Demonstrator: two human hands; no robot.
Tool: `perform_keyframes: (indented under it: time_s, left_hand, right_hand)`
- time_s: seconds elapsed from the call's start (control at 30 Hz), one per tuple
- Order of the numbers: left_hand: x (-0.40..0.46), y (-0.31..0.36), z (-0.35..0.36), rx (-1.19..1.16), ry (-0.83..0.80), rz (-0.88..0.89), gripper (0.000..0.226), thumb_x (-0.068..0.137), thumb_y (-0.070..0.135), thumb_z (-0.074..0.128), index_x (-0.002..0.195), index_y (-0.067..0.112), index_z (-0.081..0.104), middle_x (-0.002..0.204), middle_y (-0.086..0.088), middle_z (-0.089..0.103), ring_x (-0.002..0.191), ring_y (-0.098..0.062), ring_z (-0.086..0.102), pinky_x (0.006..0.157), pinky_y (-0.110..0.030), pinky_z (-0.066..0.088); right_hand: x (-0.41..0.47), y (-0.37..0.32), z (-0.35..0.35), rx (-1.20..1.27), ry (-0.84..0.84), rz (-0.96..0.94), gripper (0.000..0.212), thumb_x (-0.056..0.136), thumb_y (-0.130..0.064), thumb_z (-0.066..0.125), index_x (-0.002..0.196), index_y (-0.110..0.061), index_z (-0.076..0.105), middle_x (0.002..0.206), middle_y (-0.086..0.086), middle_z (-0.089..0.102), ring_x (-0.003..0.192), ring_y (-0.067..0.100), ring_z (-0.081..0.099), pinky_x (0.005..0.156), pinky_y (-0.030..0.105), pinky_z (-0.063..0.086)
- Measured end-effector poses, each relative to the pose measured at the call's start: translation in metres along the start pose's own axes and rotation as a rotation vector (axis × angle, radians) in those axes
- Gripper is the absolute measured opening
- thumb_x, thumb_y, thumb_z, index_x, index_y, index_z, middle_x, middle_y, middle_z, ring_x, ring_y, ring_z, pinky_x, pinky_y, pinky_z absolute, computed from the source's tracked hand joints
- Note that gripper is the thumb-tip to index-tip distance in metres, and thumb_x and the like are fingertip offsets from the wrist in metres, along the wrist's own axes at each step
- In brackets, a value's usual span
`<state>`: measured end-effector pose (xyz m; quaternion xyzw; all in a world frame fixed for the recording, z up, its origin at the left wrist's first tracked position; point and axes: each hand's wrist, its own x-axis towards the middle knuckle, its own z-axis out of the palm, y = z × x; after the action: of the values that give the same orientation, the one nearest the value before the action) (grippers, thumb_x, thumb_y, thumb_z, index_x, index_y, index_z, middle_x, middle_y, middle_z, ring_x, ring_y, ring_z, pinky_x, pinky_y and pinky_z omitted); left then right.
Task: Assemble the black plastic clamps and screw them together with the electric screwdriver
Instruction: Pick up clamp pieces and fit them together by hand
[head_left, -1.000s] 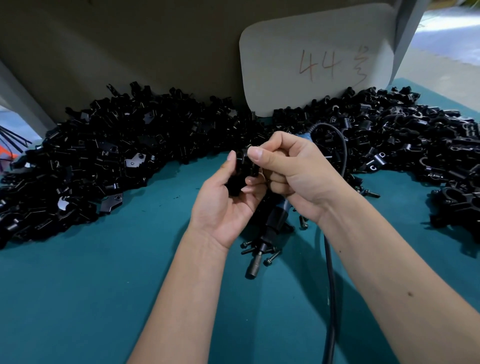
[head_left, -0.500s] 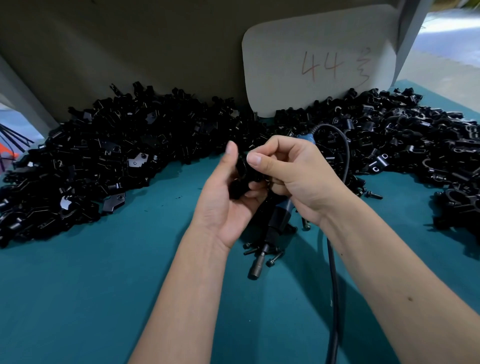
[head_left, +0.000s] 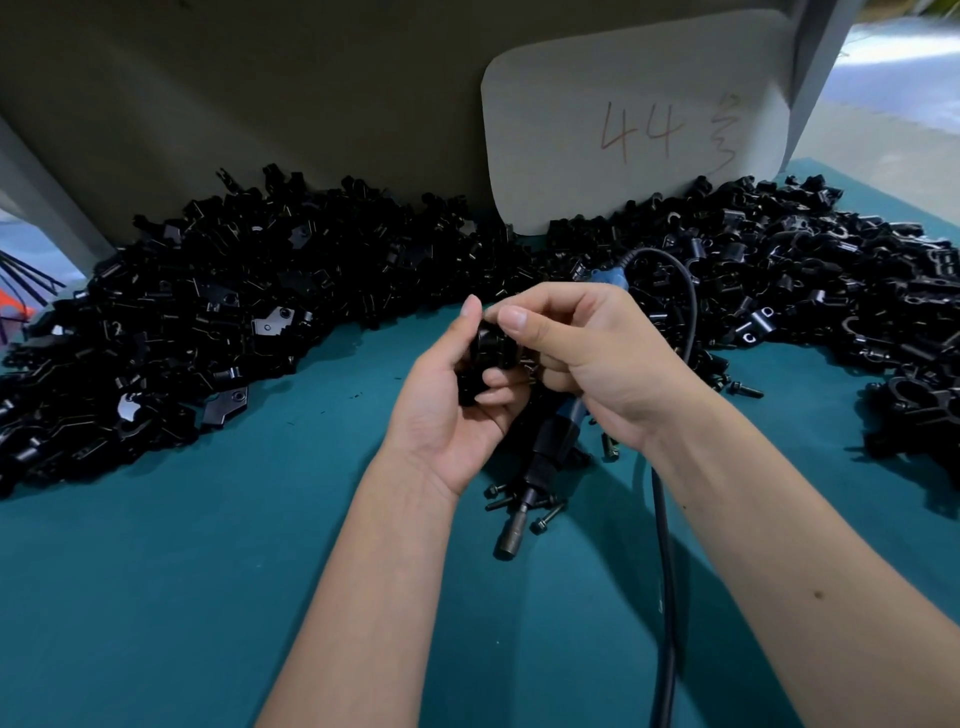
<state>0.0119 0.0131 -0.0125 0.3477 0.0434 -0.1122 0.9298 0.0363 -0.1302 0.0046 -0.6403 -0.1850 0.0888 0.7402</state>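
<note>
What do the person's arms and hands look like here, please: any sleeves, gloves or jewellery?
Both forearms are bare as far as the frame shows: no sleeves in view. The left hand and right hand wear no gloves; no rings, watch or wristband show. Fingernails are short and unpainted. A small dark spot marks the right forearm.

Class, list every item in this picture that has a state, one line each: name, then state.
Left hand: gripping the black plastic clamp.
Right hand: pinching the clamp's top and holding the screwdriver.
Blue-and-black electric screwdriver: tip down, idle.
Loose black screws: lying on teal mat.
</note>
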Motion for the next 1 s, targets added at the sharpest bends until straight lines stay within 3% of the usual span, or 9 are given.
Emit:
perform_keyframes:
  time_s: [0.17, 0.3, 0.43, 0.53, 0.67, 0.8, 1.0]
  left_hand:
    - [0.0, 0.001, 0.0, -0.031, 0.03, -0.017, 0.019, 0.087, 0.03, 0.07, 0.078, 0.014, 0.071, 0.078, 0.0, 0.059, 0.054, -0.005, 0.039, 0.039, -0.011, 0.03]
    - [0.001, 0.0, 0.0, -0.01, 0.107, -0.011, 0.017, 0.082, 0.029, 0.072, 0.086, 0.013, 0.066, 0.076, 0.0, 0.057, 0.054, -0.007, 0.04, 0.04, -0.013, 0.031]
    - [0.002, 0.0, -0.001, -0.008, 0.137, -0.004, 0.017, 0.081, 0.027, 0.075, 0.083, 0.011, 0.074, 0.078, -0.003, 0.064, 0.056, -0.008, 0.043, 0.041, -0.013, 0.033]
    - [0.002, 0.001, -0.002, 0.025, 0.122, 0.003, 0.021, 0.084, 0.029, 0.075, 0.074, 0.011, 0.078, 0.079, -0.002, 0.063, 0.057, -0.007, 0.043, 0.043, -0.013, 0.034]
    - [0.002, 0.002, -0.001, 0.031, 0.156, 0.009, 0.025, 0.093, 0.029, 0.074, 0.076, 0.011, 0.078, 0.077, 0.0, 0.065, 0.055, -0.007, 0.044, 0.042, -0.013, 0.034]
    - [-0.001, 0.002, 0.002, 0.058, 0.146, -0.01, 0.034, 0.096, 0.036, 0.07, 0.071, 0.016, 0.08, 0.074, -0.001, 0.066, 0.054, -0.006, 0.047, 0.043, -0.012, 0.037]
    - [-0.003, 0.004, 0.002, 0.056, 0.083, -0.051, 0.04, 0.101, 0.039, 0.063, 0.084, 0.006, 0.078, 0.08, -0.01, 0.066, 0.056, -0.007, 0.05, 0.045, -0.013, 0.04]
  right_hand:
    - [0.001, 0.0, -0.008, -0.007, -0.11, 0.015, 0.022, 0.106, -0.008, 0.056, 0.107, -0.009, 0.079, 0.057, -0.006, 0.037, 0.052, 0.009, 0.021, 0.049, 0.025, 0.018]
    - [0.001, 0.001, -0.009, -0.012, -0.113, 0.046, 0.028, 0.108, -0.007, 0.051, 0.11, -0.008, 0.078, 0.06, -0.002, 0.032, 0.053, 0.01, 0.02, 0.049, 0.026, 0.017]
    - [0.002, 0.003, -0.004, 0.039, -0.024, 0.066, 0.022, 0.108, -0.009, 0.053, 0.111, -0.01, 0.075, 0.06, -0.006, 0.042, 0.049, 0.008, 0.024, 0.045, 0.022, 0.02]
    - [0.003, 0.006, -0.001, -0.029, 0.058, 0.018, 0.01, 0.102, -0.016, 0.066, 0.098, -0.01, 0.073, 0.059, -0.012, 0.049, 0.045, 0.005, 0.031, 0.043, 0.02, 0.025]
    - [0.003, 0.008, -0.003, -0.067, 0.095, -0.05, 0.009, 0.099, -0.01, 0.07, 0.093, -0.008, 0.076, 0.056, -0.016, 0.054, 0.042, 0.001, 0.042, 0.043, 0.012, 0.033]
    - [0.004, 0.008, -0.008, -0.065, 0.029, 0.001, 0.02, 0.105, -0.011, 0.061, 0.102, -0.014, 0.08, 0.053, -0.013, 0.047, 0.045, 0.006, 0.028, 0.044, 0.021, 0.025]
    - [0.004, 0.005, -0.012, 0.01, 0.042, 0.079, 0.018, 0.102, -0.014, 0.065, 0.1, -0.015, 0.083, 0.067, -0.001, 0.056, 0.047, 0.005, 0.031, 0.045, 0.017, 0.03]
